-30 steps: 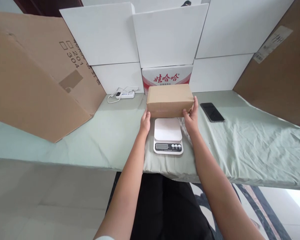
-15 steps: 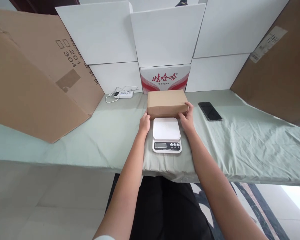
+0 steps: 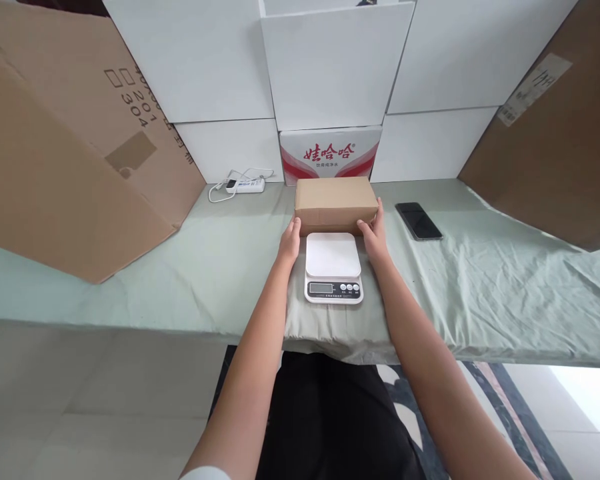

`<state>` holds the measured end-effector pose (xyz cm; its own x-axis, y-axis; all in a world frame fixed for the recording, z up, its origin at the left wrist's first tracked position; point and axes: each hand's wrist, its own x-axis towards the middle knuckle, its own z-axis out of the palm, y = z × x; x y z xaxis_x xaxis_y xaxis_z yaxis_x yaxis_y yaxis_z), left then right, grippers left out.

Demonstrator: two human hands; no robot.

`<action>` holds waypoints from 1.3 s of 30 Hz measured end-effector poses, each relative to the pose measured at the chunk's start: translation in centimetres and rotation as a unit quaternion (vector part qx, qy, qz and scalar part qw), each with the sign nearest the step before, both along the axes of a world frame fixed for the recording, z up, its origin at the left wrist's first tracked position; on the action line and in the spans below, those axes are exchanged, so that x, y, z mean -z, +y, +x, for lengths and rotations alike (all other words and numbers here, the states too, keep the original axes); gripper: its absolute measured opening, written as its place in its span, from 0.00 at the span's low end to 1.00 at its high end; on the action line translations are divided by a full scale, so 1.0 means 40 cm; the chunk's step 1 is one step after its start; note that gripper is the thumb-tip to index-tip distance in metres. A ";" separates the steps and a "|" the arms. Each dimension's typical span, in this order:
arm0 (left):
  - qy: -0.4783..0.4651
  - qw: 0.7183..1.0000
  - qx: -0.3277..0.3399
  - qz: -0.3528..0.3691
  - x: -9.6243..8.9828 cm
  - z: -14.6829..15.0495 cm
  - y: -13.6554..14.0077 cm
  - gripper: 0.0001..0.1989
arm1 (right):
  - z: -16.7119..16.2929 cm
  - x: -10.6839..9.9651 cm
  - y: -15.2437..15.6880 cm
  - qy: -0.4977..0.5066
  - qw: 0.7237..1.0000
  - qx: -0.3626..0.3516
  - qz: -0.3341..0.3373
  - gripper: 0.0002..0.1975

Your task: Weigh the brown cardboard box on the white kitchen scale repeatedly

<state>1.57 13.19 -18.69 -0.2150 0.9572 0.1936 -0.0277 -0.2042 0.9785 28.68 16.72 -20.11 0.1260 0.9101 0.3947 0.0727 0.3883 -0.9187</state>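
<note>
A closed brown cardboard box (image 3: pixel 336 195) sits just behind a white digital kitchen scale (image 3: pixel 333 257). At the box's left front corner my left hand (image 3: pixel 289 240) grips it, thumb on the near face and the other fingers mostly hidden along the side. My right hand (image 3: pixel 375 232) holds the right end, its thumb on the front face and fingers around the side. Nothing lies on the scale's platform, and its display (image 3: pixel 321 289) shows no readable digits.
A black phone (image 3: pixel 419 221) lies right of the box on the green cloth (image 3: pixel 220 280). A white power strip (image 3: pixel 245 185) with a cable is at the back left. Large cardboard panels stand left (image 3: pixel 70 153) and right (image 3: pixel 550 147); white boxes (image 3: pixel 337 73) line the back.
The fingers of my right hand have shifted from the box's front top corner to around its right side. The left thumb has moved slightly up onto the front face. The view has tilted a little.
</note>
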 end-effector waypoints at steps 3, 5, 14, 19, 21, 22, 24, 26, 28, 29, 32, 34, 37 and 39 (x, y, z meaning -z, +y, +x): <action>-0.015 1.000 0.005 0.002 -0.017 0.004 -0.006 0.41 | -0.018 -0.023 -0.006 -0.021 0.999 -0.020 0.030 0.66; -0.017 0.999 0.013 0.036 -0.033 0.009 -0.015 0.43 | -0.027 -0.046 -0.022 -0.027 0.997 -0.013 0.066 0.66; 0.033 0.991 0.053 0.120 -0.085 0.003 -0.181 0.51 | 0.012 -0.093 -0.211 -0.046 0.989 0.032 0.140 0.55; 0.051 0.993 0.065 0.081 -0.082 -0.018 -0.314 0.48 | 0.021 -0.073 -0.307 -0.050 0.991 0.027 0.122 0.49; 0.044 0.995 0.060 0.073 -0.076 -0.023 -0.345 0.48 | 0.018 -0.076 -0.324 -0.055 0.991 0.037 0.118 0.48; 0.039 0.995 0.057 0.070 -0.073 -0.024 -0.355 0.47 | 0.016 -0.080 -0.329 -0.058 0.991 0.041 0.116 0.48; 0.029 0.996 0.054 0.067 -0.068 -0.025 -0.363 0.46 | 0.014 -0.087 -0.331 -0.061 0.991 0.043 0.111 0.49; 0.024 0.996 0.053 0.067 -0.063 -0.025 -0.363 0.45 | 0.014 -0.089 -0.330 -0.061 0.992 0.040 0.106 0.49; 0.021 0.996 0.055 0.070 -0.060 -0.025 -0.358 0.44 | 0.016 -0.088 -0.326 -0.058 0.992 0.039 0.106 0.49; 0.020 0.996 0.056 0.071 -0.058 -0.025 -0.356 0.44 | 0.018 -0.085 -0.324 -0.059 0.992 0.040 0.109 0.49; 0.018 0.996 0.054 0.075 -0.054 -0.025 -0.350 0.42 | 0.022 -0.076 -0.320 -0.067 0.989 0.048 0.121 0.48; 0.022 0.996 0.050 0.076 -0.051 -0.026 -0.346 0.41 | 0.027 -0.068 -0.318 -0.071 0.987 0.057 0.129 0.48; 0.023 0.997 0.035 0.069 -0.046 -0.026 -0.340 0.40 | 0.035 -0.054 -0.312 -0.064 0.985 0.080 0.141 0.49; 0.011 0.998 0.017 0.059 -0.043 -0.025 -0.335 0.41 | 0.039 -0.048 -0.308 -0.058 0.984 0.091 0.142 0.49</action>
